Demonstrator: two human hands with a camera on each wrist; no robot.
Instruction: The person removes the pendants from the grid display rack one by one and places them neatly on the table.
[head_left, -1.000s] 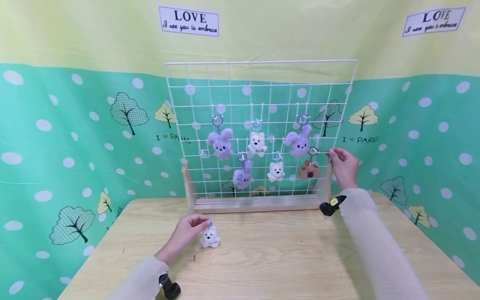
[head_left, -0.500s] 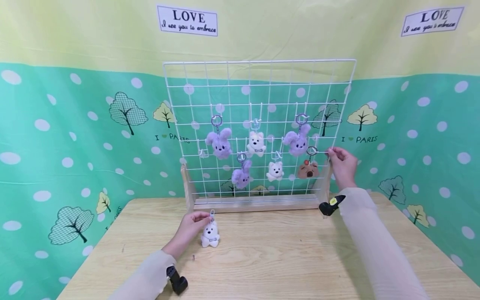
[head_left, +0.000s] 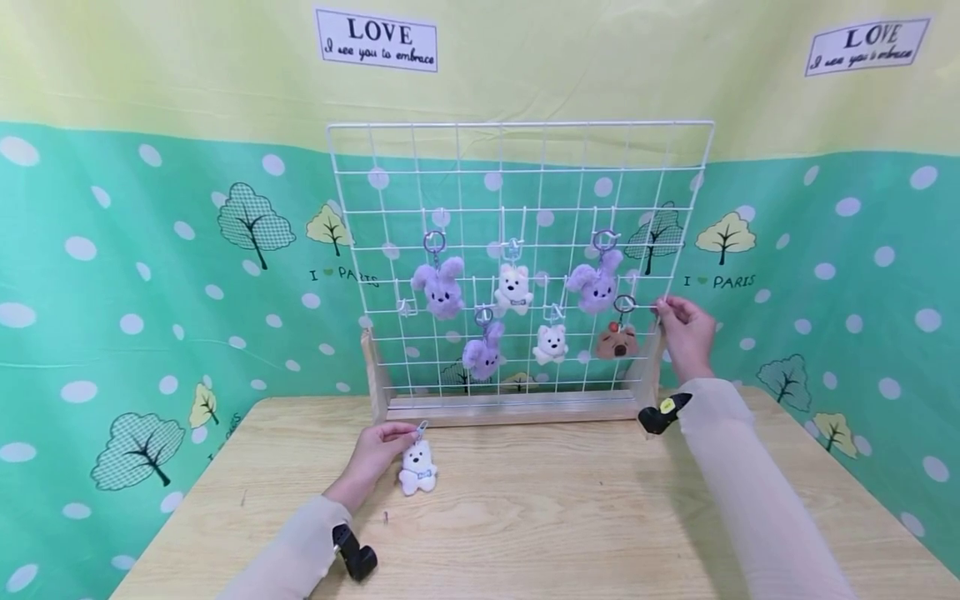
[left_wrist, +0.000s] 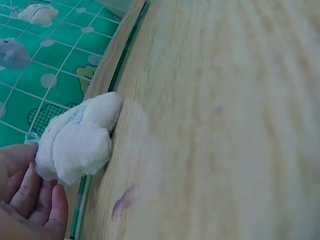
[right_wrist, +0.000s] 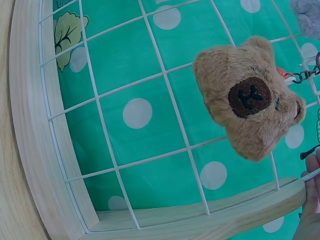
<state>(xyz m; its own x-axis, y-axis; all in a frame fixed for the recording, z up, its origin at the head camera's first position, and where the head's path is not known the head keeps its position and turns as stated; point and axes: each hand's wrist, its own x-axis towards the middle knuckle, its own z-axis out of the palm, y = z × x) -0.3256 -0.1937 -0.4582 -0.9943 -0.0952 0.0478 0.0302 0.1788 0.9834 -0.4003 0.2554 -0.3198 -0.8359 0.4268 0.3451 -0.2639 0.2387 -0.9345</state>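
My left hand point(head_left: 375, 457) pinches the clasp of a white plush animal keychain point(head_left: 417, 473) with a blue bow tie. The plush hangs just below the fingertips, low over the table in front of the rack. In the left wrist view the white plush point(left_wrist: 80, 137) shows beside the curled fingers. At the right, my right hand point(head_left: 688, 329) grips the side wire of the white grid rack point(head_left: 525, 124). Close by hangs a brown bear-head keychain point(head_left: 618, 343), large in the right wrist view as a bear head point(right_wrist: 245, 97) with a dark muzzle.
Purple rabbit keychains point(head_left: 440, 289) and white plush keychains point(head_left: 514, 289) hang in two rows from hooks. A bare hook point(head_left: 406, 307) sits at the lower row's left. The rack stands in a wooden base point(head_left: 517, 410) at the back of the table point(head_left: 525, 533).
My left hand has shifted slightly forward, and the keychain's clasp now sticks up above the fingers. The plush has turned a little. The right hand keeps its place on the rack.
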